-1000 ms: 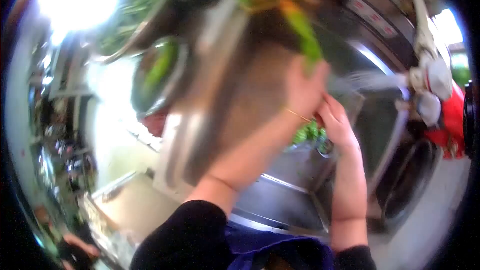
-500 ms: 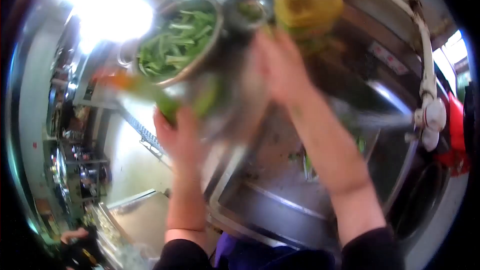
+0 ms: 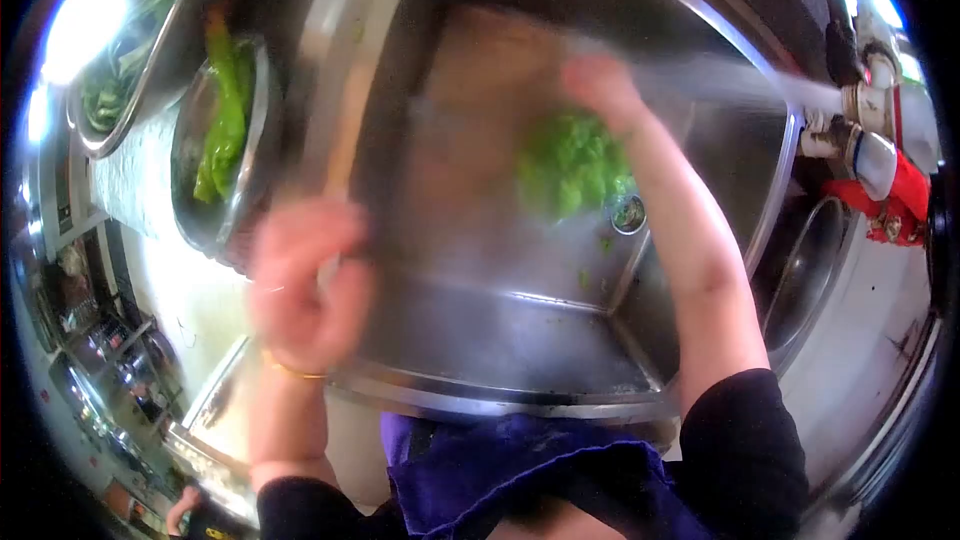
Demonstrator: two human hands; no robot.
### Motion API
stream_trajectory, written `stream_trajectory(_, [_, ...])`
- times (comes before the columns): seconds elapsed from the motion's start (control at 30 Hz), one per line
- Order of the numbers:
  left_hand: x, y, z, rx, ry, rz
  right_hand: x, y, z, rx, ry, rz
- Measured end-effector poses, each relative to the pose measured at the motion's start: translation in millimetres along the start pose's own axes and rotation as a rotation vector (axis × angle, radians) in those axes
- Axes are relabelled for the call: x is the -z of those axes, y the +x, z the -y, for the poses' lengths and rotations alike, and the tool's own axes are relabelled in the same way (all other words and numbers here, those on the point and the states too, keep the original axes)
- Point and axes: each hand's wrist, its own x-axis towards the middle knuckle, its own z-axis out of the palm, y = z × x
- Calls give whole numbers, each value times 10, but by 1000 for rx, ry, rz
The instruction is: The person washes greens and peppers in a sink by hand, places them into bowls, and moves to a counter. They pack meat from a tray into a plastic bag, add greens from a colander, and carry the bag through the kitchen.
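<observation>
My left hand (image 3: 310,280) is raised over the left edge of the metal sink (image 3: 480,395); its fingers look curled but smeared by motion. My right hand (image 3: 598,85) is over the sink beside the water stream (image 3: 730,85), its fingers also blurred. Just below the right hand lies a bunch of leafy greens (image 3: 570,165), near the drain (image 3: 628,215). To the left, a metal bowl (image 3: 262,105) holds long green vegetables (image 3: 228,115). Whether either hand holds anything is too blurred to tell.
A large metal pot (image 3: 150,85) of cut greens is at the upper left. The tap (image 3: 870,110) juts in from the right, with a red cloth (image 3: 880,202) below it. A round metal lid or pan (image 3: 805,265) stands right of the sink.
The view has swung toward the sink. My left hand no longer has the green vegetable, and long green ones lie in the bowl. My right hand has moved from the bowls to the sink.
</observation>
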Motion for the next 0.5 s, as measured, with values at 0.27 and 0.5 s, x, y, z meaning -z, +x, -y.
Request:
stream_trajectory(0.27, [-1039, 130, 48, 85, -183, 516, 247, 80, -500, 388, -1196, -318])
stream_trajectory(0.5, [-2450, 147, 947, 447, -59, 544, 536, 93, -174, 398, -1498, -192])
